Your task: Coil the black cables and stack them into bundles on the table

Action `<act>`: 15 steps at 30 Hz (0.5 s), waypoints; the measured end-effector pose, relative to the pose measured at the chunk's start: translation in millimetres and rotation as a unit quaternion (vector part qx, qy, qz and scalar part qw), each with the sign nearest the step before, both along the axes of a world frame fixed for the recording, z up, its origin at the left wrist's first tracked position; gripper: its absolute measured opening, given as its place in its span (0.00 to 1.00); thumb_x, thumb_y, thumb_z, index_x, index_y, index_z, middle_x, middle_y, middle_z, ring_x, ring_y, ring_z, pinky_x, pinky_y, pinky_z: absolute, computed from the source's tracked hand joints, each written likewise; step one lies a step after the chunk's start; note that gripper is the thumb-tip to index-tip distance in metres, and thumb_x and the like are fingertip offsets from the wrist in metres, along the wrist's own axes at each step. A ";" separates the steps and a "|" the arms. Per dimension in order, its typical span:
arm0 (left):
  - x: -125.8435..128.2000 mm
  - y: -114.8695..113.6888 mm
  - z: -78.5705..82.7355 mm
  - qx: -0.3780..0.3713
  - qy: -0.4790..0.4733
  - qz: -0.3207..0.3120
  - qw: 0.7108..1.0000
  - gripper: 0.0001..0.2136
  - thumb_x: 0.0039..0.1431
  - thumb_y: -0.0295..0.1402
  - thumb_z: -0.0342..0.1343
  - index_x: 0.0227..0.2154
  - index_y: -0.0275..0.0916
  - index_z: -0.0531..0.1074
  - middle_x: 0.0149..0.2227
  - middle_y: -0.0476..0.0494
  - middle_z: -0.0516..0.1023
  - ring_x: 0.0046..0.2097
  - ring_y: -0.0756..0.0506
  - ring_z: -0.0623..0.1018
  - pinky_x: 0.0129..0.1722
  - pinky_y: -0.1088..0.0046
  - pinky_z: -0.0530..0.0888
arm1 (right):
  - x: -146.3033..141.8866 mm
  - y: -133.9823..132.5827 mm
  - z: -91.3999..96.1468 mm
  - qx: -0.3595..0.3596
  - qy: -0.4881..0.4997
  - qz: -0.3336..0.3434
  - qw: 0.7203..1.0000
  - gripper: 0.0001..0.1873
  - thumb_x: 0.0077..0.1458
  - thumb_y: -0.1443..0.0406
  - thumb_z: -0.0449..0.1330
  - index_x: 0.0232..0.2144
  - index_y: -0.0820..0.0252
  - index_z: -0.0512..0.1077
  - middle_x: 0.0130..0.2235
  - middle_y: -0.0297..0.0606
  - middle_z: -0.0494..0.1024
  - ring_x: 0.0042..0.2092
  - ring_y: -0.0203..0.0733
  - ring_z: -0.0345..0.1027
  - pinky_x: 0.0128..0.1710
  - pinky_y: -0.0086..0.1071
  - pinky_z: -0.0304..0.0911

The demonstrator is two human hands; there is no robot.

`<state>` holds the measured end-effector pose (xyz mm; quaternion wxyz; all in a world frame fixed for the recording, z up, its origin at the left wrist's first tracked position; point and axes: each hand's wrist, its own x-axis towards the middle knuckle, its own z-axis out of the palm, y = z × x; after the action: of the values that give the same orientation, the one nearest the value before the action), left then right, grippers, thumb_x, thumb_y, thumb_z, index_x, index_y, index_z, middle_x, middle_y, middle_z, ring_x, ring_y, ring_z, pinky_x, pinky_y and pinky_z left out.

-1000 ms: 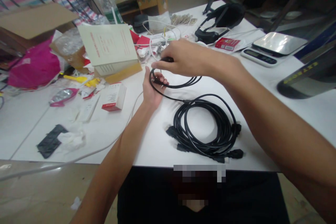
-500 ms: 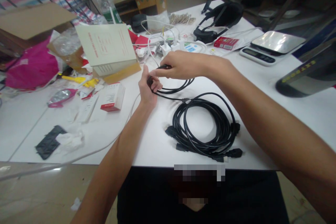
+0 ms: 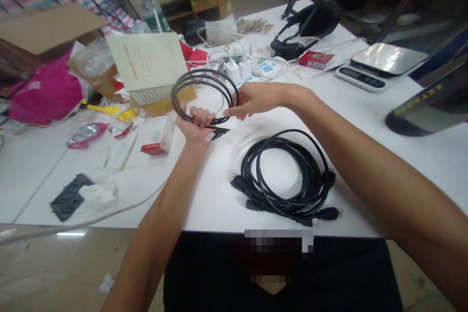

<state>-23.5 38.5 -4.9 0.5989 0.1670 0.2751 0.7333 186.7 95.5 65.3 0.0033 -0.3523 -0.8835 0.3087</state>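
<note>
My left hand is closed in a fist around the bottom of a small coiled black cable, which stands up as a loop above the white table. A plug end sticks out to the right of the fist. My right hand pinches the right side of that same loop with thumb and fingers. Nearer to me on the table lies a larger bundle of coiled black cables with several connectors at its edges.
A cream booklet leans on a box at the back left, with a small red-and-white box, a pink bag and a black flat piece. A power strip with chargers, a headset and a kitchen scale sit behind.
The cable that trailed flat on the table is now gathered into an upright loop in my left fist. My right hand moved from the plug end to the loop's right side.
</note>
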 end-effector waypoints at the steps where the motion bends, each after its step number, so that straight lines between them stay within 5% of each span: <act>1: -1.6 0.2 -0.9 0.011 -0.008 0.001 1.000 0.32 0.76 0.50 0.47 0.15 0.40 0.54 0.13 0.55 0.46 0.15 0.54 0.50 0.17 0.77 0.56 | -1.5 -0.3 -1.7 -0.025 0.003 0.000 1.000 0.35 0.64 0.36 0.58 0.39 0.63 0.81 0.42 0.47 0.86 0.39 0.44 0.80 0.40 0.35 0.73; 7: -1.5 -0.9 -3.1 0.023 -0.026 0.003 0.999 0.30 0.77 0.47 0.44 0.17 0.40 0.54 0.14 0.55 0.47 0.16 0.54 0.51 0.18 0.77 0.57 | -10.4 -7.9 -9.1 -0.126 -0.019 0.014 0.992 0.34 0.65 0.37 0.58 0.41 0.63 0.80 0.42 0.46 0.87 0.39 0.44 0.82 0.41 0.34 0.75; 15: 3.3 -2.0 1.6 -0.022 0.006 0.026 0.999 0.31 0.78 0.49 0.42 0.18 0.40 0.51 0.15 0.56 0.46 0.16 0.54 0.51 0.18 0.77 0.57 | -17.0 -14.7 -16.5 -0.143 -0.059 0.044 0.987 0.23 0.64 0.49 0.66 0.43 0.65 0.77 0.41 0.44 0.86 0.38 0.41 0.81 0.38 0.32 0.72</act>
<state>-20.1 36.5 -3.2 0.5813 0.1507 0.2995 0.7414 169.7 80.8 48.7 -0.1131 -0.3280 -0.8434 0.4102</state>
